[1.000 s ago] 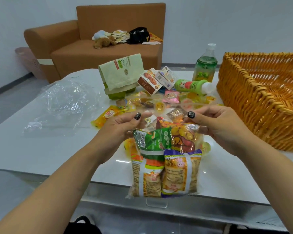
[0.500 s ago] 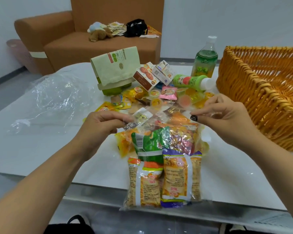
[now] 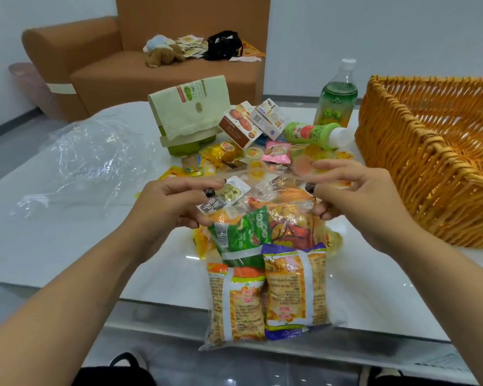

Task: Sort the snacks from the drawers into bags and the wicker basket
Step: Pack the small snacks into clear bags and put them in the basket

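Nearest the table edge, a clear bag (image 3: 265,277) packed with snack packets lies flat; the left hand (image 3: 170,210) and right hand (image 3: 357,201) pinch its mouth, apparently sealing it, though the film is hard to see. Beyond, loose snacks (image 3: 262,154), two bottles (image 3: 335,98) and a spare bag (image 3: 89,162) wait unsorted on the white table (image 3: 53,246). Right, the basket (image 3: 430,168) looks empty. Behind stands a sofa (image 3: 140,65).

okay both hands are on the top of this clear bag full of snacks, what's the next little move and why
Probably press the mouth of the clear bag closed. The left hand and right hand each pinch its top edge, packets already fill it, and its bottom end hangs over the table edge.
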The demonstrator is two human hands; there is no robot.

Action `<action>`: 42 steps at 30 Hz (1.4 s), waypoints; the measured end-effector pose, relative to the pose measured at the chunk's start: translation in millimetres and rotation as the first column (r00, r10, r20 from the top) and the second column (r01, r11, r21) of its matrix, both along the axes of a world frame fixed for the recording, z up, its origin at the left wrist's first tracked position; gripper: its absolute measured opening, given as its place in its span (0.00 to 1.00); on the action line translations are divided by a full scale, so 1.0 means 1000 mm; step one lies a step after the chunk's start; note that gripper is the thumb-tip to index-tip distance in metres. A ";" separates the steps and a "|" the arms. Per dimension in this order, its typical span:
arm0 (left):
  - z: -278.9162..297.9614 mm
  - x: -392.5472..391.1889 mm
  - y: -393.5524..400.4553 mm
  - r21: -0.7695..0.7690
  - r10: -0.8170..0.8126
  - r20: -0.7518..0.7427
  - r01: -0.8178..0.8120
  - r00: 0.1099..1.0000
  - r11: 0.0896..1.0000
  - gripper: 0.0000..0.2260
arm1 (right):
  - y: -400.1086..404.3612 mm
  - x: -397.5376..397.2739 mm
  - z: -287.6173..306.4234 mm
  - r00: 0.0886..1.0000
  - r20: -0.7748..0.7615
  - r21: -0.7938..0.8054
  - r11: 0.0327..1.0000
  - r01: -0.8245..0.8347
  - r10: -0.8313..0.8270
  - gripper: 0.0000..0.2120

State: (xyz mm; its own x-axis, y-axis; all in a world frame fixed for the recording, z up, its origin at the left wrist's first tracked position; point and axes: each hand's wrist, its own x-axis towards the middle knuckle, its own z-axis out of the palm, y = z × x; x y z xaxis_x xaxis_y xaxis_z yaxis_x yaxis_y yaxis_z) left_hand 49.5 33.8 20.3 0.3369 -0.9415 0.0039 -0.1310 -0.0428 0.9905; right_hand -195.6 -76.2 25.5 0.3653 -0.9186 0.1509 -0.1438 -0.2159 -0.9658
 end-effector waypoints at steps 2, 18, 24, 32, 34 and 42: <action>0.000 -0.002 0.001 0.024 0.011 -0.132 -0.008 0.991 1.000 0.13 | -0.001 -0.001 0.000 0.998 0.061 0.101 0.994 -0.035 0.029 0.08; -0.004 -0.011 -0.002 -0.041 -0.047 -0.323 0.036 0.945 0.999 0.24 | 0.005 0.009 -0.012 0.851 0.502 0.416 0.906 -0.080 -0.155 0.18; -0.011 -0.010 -0.005 -0.160 -0.145 -0.130 0.124 0.981 0.979 0.08 | 0.000 0.007 -0.018 0.838 0.528 0.291 0.956 -0.025 -0.139 0.24; -0.021 -0.024 -0.007 -0.107 -0.008 -0.080 -0.001 0.997 0.994 0.15 | -0.001 -0.003 -0.028 0.955 0.296 0.010 1.000 -0.026 0.022 0.10; -0.027 -0.029 -0.009 -0.084 0.131 0.019 -0.129 0.991 0.988 0.19 | 0.002 0.000 -0.027 0.973 0.229 0.015 1.000 0.003 -0.007 0.13; -0.028 -0.026 -0.009 0.023 0.076 -0.071 -0.075 0.995 0.997 0.15 | 0.001 -0.010 -0.019 0.993 0.116 0.246 0.969 -0.040 0.012 0.13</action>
State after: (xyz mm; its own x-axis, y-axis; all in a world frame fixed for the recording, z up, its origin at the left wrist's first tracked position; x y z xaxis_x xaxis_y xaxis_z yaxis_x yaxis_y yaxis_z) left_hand 23.6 24.4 -8.1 0.4056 -0.9131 -0.0413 -0.0554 -0.0696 0.9960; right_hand -205.7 -75.1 6.4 0.3833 -0.9228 -0.0378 -0.0279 0.0293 -0.9992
